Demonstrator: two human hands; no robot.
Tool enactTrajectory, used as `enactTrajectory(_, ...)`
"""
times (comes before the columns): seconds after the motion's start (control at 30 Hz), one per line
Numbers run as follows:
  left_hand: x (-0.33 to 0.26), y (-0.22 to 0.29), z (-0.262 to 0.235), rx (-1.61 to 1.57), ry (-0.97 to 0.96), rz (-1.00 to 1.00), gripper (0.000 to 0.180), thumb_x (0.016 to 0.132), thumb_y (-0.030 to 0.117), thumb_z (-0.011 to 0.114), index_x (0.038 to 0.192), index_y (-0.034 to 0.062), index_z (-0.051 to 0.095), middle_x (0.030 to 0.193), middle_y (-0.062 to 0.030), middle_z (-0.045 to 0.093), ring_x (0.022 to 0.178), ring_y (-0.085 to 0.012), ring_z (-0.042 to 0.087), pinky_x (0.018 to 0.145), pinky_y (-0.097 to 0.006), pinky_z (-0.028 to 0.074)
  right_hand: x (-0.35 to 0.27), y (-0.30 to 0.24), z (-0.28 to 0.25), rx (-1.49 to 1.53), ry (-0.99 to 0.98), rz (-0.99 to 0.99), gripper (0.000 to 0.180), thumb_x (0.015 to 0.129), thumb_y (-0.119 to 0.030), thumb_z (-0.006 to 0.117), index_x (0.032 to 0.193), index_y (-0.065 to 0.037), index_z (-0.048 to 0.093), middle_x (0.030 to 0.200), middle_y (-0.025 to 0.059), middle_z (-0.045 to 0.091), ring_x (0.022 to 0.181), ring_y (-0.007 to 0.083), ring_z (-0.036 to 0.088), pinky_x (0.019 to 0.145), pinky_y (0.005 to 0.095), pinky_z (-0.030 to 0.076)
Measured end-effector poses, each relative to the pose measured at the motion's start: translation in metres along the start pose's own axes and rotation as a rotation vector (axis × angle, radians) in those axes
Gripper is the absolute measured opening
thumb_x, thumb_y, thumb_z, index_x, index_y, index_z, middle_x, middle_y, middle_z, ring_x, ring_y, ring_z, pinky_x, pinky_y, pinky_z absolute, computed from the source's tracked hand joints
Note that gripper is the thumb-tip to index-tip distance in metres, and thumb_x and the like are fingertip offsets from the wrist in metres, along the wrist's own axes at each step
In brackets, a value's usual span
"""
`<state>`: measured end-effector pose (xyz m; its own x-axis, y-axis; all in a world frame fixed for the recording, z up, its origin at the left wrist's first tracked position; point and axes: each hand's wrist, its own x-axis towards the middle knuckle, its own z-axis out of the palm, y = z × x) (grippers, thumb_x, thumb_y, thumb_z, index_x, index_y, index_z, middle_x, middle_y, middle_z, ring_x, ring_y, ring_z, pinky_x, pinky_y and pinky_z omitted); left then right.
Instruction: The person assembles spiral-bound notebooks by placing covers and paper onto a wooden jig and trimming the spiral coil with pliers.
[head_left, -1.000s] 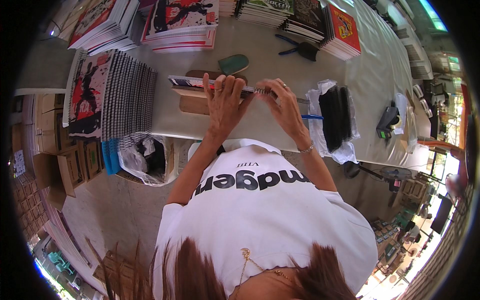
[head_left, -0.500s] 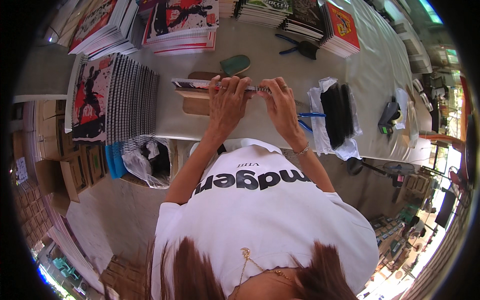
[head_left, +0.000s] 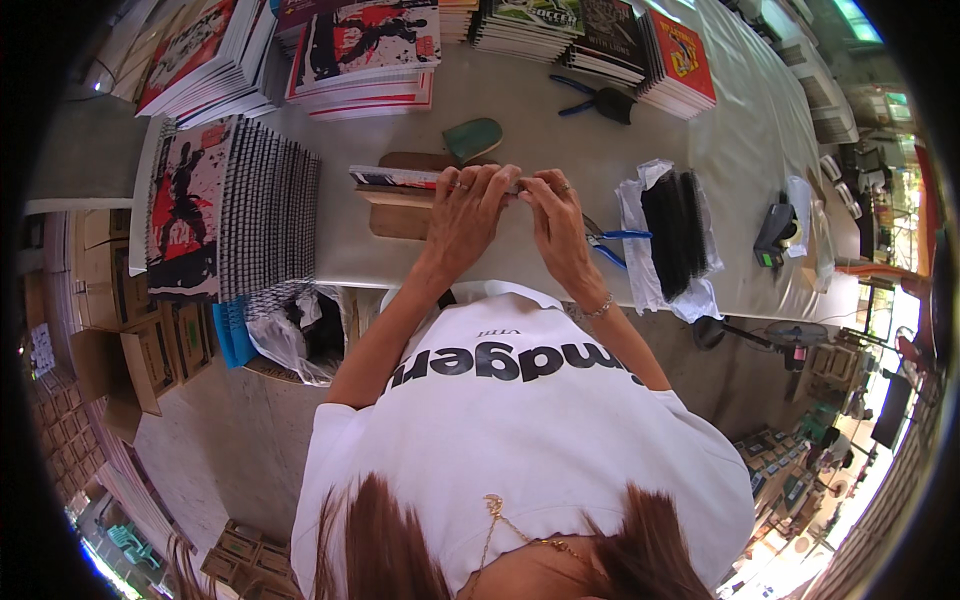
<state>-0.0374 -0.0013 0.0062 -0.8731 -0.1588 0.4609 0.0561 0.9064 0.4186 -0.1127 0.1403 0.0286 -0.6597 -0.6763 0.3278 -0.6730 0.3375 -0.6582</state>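
Upper centre, and the book (head_left: pixel 394 179) is clasped by the left hand (head_left: pixel 467 215). Its right end? Pinched by the right hand (head_left: pixel 560 222)!

Book pile (head_left: pixel 232 210) left of single book (head_left: pixel 400 177), pliers (head_left: pixel 622 235) right, stacks (head_left: pixel 365 55) behind

Strong daylight glared through the openings (head_left: pixel 858 495) at the right, bleaching them white. The tabletop (head_left: pixel 560 135) was softly lit, with a pale sheen toward its upper right; the floor (head_left: pixel 260 430) lay dimmer. Fisheye distortion curved everything near the black rim, where small background details looked blurred.
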Motion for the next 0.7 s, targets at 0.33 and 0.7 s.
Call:
enactTrajectory(0.33, -0.01, -0.009, -0.002, 0.02, -0.047, 0.083, 0.028, 0.086, 0.016, 0.063, 0.112, 0.0174, 0.056, 0.106, 0.0006, 0.057, 0.105, -0.0162, 0.053, 0.096, -0.039, 0.031, 0.024, 0.038, -0.038, 0.363, -0.638, 0.039, 0.03, 0.096, -0.02, 0.057, 0.117, 0.001, 0.061, 0.107, 0.0122, 0.061, 0.097, 0.023, 0.058, 0.086, 0.0322, 0.046)
enactTrajectory(0.7, -0.01, -0.013, 0.004, 0.006, -0.015, 0.118, 0.023, 0.085, 0.021, 0.062, 0.108, 0.0181, 0.059, 0.108, 0.0014, 0.058, 0.108, -0.0169, 0.052, 0.098, -0.041, 0.03, 0.101, 0.113, 0.07, 0.025, -0.556, -0.052, 0.064, 0.093, -0.056, 0.052, 0.142, -0.015, 0.04, 0.137, 0.0242, 0.044, 0.133, 0.0395, 0.031, 0.107, 0.0489, 0.032)
